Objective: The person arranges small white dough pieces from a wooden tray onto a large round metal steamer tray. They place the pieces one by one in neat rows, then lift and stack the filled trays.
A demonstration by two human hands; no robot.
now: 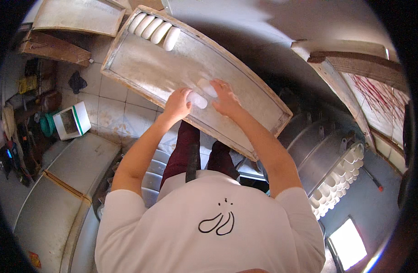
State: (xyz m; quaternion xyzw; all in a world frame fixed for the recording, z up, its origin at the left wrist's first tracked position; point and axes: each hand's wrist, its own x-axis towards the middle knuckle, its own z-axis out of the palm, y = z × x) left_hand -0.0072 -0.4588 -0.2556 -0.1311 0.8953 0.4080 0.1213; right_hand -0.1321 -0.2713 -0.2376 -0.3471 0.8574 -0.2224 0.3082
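A long shallow wooden tray [140,68] with a pale, dusty floor slants across in front of me. At its near edge my left hand [176,104] has its fingers and thumb around one end of a white oblong dough piece [197,100]. Just beyond, my right hand [226,97] holds the end of a second dough piece [206,86] between fingers and thumb; slight blur softens this piece. Several similar dough pieces [151,28] lie side by side in the tray's far left corner.
Another wooden-edged tray [79,17] is at upper left. A white and green container [71,121] stands by a worn grey chest-like surface [89,157] on the left. Stacked corrugated pans [338,181] are close on the right, below a wooden frame [345,95]. Floor tiles [110,102] show below.
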